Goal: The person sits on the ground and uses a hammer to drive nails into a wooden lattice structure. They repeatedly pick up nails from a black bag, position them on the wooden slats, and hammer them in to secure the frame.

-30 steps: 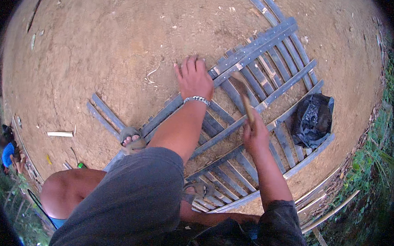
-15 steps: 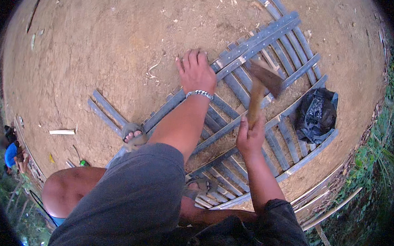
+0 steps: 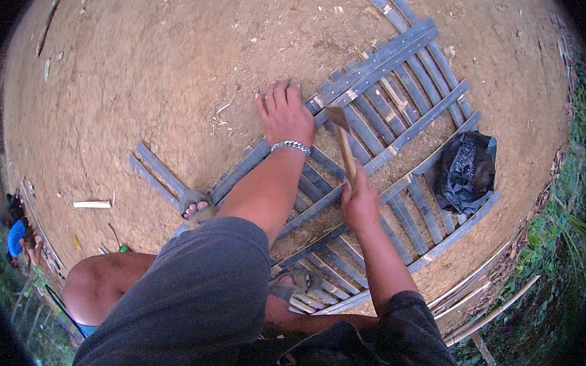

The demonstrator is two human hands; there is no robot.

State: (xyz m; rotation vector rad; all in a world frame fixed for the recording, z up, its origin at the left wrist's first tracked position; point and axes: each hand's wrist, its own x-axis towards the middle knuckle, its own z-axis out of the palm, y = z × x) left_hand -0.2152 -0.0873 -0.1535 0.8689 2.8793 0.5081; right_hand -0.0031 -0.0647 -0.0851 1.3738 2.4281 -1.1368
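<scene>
My right hand point(image 3: 360, 204) is closed around the wooden handle of a hatchet point(image 3: 338, 116). The hatchet's dark, rusty head is at the long upper rail of a grey slatted wooden frame point(image 3: 438, 106), just right of my left hand. Palm down on that same rail lies my left hand point(image 3: 289, 119), its fingers stretched out over the dirt; its thumb and underside are hidden. A chain bracelet point(image 3: 291, 145) circles the left wrist. Small nail heads dot the double boards point(image 3: 388, 60) beyond the hatchet.
A black plastic bag point(image 3: 467, 168) rests on the frame's right end. My sandalled feet point(image 3: 196, 206) are at the frame's lower left and among its slats. A pale wood offcut point(image 3: 92, 204) lies on the dirt. Poles point(image 3: 493, 313) and plants border the right; a person in blue point(image 3: 16, 236) is far left.
My right hand has brought the hatchet left and down, from over the slats to the rail beside my left hand. The left hand stays on the rail. The view has shifted slightly.
</scene>
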